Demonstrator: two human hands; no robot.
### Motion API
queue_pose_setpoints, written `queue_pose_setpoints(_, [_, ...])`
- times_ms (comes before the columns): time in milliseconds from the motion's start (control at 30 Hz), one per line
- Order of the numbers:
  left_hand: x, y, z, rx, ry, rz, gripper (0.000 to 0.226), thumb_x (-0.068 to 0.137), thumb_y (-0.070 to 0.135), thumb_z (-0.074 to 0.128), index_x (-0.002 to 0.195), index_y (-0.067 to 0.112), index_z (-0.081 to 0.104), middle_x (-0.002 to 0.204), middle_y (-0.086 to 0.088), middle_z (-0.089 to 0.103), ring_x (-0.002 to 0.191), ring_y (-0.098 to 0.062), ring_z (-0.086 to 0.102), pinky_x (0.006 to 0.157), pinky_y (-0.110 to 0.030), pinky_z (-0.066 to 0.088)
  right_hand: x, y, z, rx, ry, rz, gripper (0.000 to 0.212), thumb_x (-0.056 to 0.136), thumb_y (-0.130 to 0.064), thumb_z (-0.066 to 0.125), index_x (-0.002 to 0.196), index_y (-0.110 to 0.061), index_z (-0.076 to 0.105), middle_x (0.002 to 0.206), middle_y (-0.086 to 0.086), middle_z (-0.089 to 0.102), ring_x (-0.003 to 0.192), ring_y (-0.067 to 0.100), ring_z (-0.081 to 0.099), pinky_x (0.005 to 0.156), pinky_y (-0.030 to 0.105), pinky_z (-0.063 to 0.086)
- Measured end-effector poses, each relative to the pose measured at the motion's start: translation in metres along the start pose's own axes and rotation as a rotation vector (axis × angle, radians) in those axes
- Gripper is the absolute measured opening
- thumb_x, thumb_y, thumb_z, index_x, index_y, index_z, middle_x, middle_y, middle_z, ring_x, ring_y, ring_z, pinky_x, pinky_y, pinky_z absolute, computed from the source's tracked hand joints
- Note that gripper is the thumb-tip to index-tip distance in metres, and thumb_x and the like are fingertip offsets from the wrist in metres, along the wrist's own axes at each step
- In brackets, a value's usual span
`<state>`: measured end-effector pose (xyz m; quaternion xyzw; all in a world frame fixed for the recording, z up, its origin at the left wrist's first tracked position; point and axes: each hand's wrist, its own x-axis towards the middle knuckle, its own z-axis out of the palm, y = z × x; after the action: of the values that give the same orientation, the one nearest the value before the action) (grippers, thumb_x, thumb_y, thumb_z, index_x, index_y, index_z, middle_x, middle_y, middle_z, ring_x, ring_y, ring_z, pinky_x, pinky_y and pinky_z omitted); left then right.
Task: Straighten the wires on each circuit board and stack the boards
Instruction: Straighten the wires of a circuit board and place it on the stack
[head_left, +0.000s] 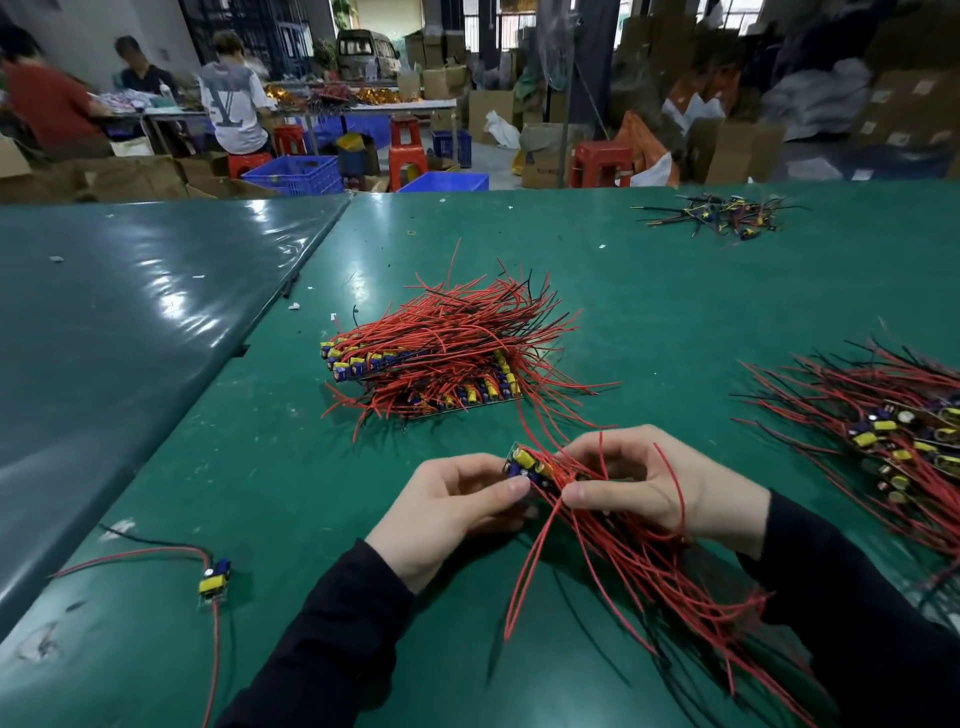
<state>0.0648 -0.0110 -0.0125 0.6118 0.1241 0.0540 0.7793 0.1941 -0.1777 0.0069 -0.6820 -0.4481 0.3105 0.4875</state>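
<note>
A small bundle of circuit boards (531, 468), yellow and blue components up, sits between the person's two hands just above the green table (291, 467). The left hand (451, 512) pinches the board end with thumb and curled fingers; the right hand (636, 486) is curled around the red wires (639, 561) where they leave the boards, thumb pressed on top. The wires fan toward the near edge, some looped over the right wrist.

To do this well, I would keep the boards pinned steady and draw the wires through the right fingers in one direction, freeing the stray loop first. How many boards are in the grip is hard to tell.

Just beyond lies the finished stack (426, 364), wires splayed away. An unsorted heap (893, 431) waits at right, a single board (214, 579) lies at near left, and a scrap pile (722, 213) sits far off. The stack's trailing wires reach toward the hands and could snag.
</note>
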Motion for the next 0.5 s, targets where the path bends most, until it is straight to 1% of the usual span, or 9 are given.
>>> queue_pose_setpoints(100, [-0.003, 0.002, 0.002, 0.017, -0.023, 0.048, 0.031, 0.066, 0.023, 0.07, 0.084, -0.001, 0.066, 0.073, -0.014, 0.068, 0.064, -0.017, 0.066, 0.065, -0.024, 0.055, -0.002, -0.004, 0.002, 0.018, -0.018, 0.0, 0.024, 0.077, -0.028, 0.071, 0.095, -0.012, 0.067, 0.08, -0.005, 0.066, 0.07, 0.006, 0.053, 0.066, 0.02, 0.043])
queue_pose_setpoints(167, [-0.003, 0.003, 0.003, 0.009, -0.019, 0.04, 0.031, 0.068, 0.024, 0.069, 0.085, -0.001, 0.065, 0.074, -0.014, 0.068, 0.064, -0.019, 0.066, 0.064, -0.025, 0.055, -0.004, -0.004, 0.003, 0.041, -0.023, 0.01, 0.021, 0.079, -0.024, 0.071, 0.094, -0.01, 0.067, 0.076, -0.006, 0.064, 0.066, 0.005, 0.053, 0.062, 0.017, 0.043])
queue_pose_setpoints(233, [-0.002, 0.003, 0.005, 0.006, -0.002, 0.021, 0.028, 0.069, 0.023, 0.068, 0.085, 0.0, 0.065, 0.078, -0.013, 0.068, 0.062, -0.019, 0.066, 0.061, -0.026, 0.055, -0.005, -0.005, 0.005, 0.013, -0.005, 0.013, 0.016, 0.082, -0.018, 0.068, 0.094, -0.008, 0.067, 0.066, -0.008, 0.061, 0.057, 0.001, 0.049, 0.054, 0.012, 0.039])
queue_pose_setpoints(267, [-0.002, 0.003, 0.006, 0.01, 0.015, 0.018, 0.027, 0.068, 0.022, 0.068, 0.085, 0.001, 0.065, 0.079, -0.012, 0.068, 0.062, -0.02, 0.065, 0.061, -0.026, 0.055, -0.005, -0.006, 0.007, -0.006, 0.009, 0.012, 0.015, 0.083, -0.019, 0.067, 0.093, -0.008, 0.067, 0.063, -0.009, 0.059, 0.054, 0.0, 0.047, 0.051, 0.012, 0.037])
queue_pose_setpoints(333, [-0.002, 0.001, 0.005, 0.016, 0.052, 0.035, 0.024, 0.065, 0.02, 0.069, 0.083, 0.004, 0.066, 0.079, -0.01, 0.068, 0.063, -0.019, 0.064, 0.061, -0.026, 0.054, -0.004, -0.007, 0.012, -0.017, 0.039, 0.011, 0.022, 0.08, -0.029, 0.066, 0.089, -0.009, 0.067, 0.062, -0.009, 0.056, 0.053, 0.001, 0.045, 0.051, 0.013, 0.035])
queue_pose_setpoints(433, [-0.003, 0.002, 0.004, 0.047, 0.08, 0.097, 0.013, 0.063, 0.018, 0.072, 0.074, 0.011, 0.071, 0.074, -0.004, 0.07, 0.063, -0.009, 0.063, 0.058, -0.016, 0.051, -0.004, -0.008, 0.018, -0.041, 0.081, 0.027, 0.033, 0.072, -0.044, 0.068, 0.083, -0.013, 0.067, 0.06, -0.01, 0.055, 0.053, 0.001, 0.044, 0.052, 0.015, 0.034])
queue_pose_setpoints(500, [-0.004, 0.002, 0.005, 0.066, 0.067, 0.115, 0.011, 0.062, 0.018, 0.073, 0.071, 0.01, 0.073, 0.072, -0.005, 0.07, 0.063, -0.008, 0.062, 0.058, -0.015, 0.05, -0.004, -0.004, 0.021, -0.189, 0.123, 0.018, 0.032, 0.073, -0.045, 0.073, 0.082, -0.015, 0.066, 0.06, -0.009, 0.056, 0.055, 0.003, 0.044, 0.054, 0.021, 0.036])
